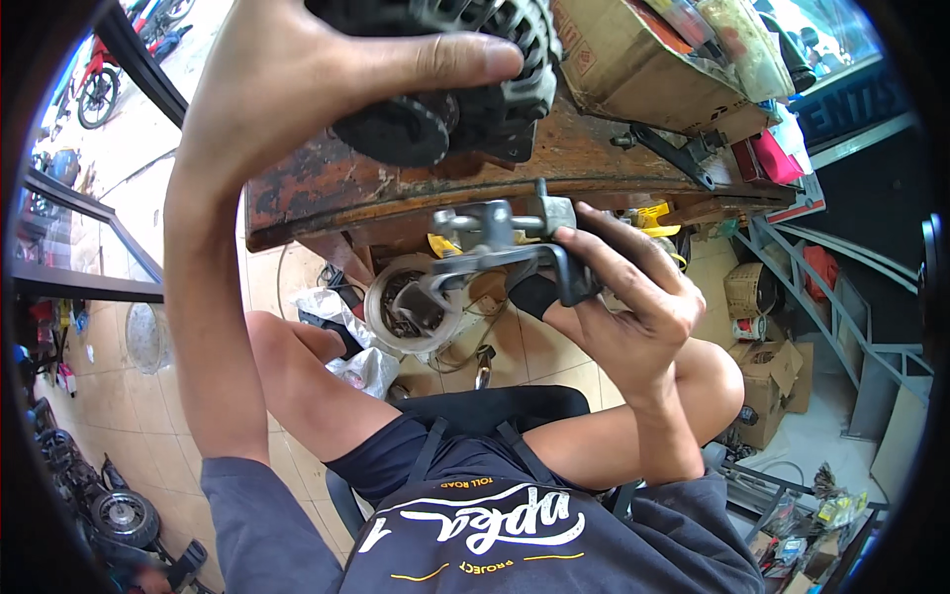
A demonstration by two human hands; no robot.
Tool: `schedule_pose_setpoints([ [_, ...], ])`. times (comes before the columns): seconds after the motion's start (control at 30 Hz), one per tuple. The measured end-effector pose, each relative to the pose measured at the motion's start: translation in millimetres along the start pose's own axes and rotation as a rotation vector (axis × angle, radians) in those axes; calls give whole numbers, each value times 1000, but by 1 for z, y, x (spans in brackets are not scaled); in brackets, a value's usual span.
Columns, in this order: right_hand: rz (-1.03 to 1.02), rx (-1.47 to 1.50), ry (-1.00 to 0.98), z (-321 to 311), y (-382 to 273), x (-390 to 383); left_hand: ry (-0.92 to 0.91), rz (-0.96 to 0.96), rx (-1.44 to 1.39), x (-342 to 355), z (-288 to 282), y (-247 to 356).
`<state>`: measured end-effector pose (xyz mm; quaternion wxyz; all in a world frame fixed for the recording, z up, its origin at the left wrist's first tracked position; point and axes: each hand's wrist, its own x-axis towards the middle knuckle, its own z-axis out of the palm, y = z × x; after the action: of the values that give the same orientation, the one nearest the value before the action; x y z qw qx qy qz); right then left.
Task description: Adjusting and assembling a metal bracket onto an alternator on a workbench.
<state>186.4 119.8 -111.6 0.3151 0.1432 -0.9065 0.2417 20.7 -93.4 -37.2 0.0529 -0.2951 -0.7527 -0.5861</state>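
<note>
Gripping a metal bracket (495,259) by its right end, a seated person's right hand (633,302) curls its fingers around the piece, which carries bolts and looks slightly blurred, in front of the near edge of a worn wooden desk (307,203). The left hand (287,74) reaches up to a dark, finned motor part (529,94) over the desk, its thumb stretched across the front; the other fingers cannot be made out, so whether they are closed around the part cannot be told. The bracket and the motor part are apart. Beyond them on the desk, to the right, stands a cardboard box (618,69) filled with packages, a pink item (777,158) near its lower right corner. Below the bracket, a round bucket (374,309) of small metal pieces sits on the tiled floor (148,426), beside a white plastic bag (368,372). An open carton (767,386) stands on the floor at right, past the person's knee. At upper left, a red motorbike (103,77) is parked outside.
</note>
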Motion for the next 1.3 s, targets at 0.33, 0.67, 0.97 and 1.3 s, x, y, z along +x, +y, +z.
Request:
schedule_pose_setpoints([
  [0.33,935,1543,640,73,-34,-22,203,50,308,-29,14,-3],
  [0.67,971,1701,739,91,-30,-17,-270,-131,323,0,-16,19],
  [0.97,952,1865,712,101,-29,-27,-341,-143,317,9,-24,24],
  [1.3,1024,1782,692,125,-27,-51,-257,-258,371,7,-10,35],
])
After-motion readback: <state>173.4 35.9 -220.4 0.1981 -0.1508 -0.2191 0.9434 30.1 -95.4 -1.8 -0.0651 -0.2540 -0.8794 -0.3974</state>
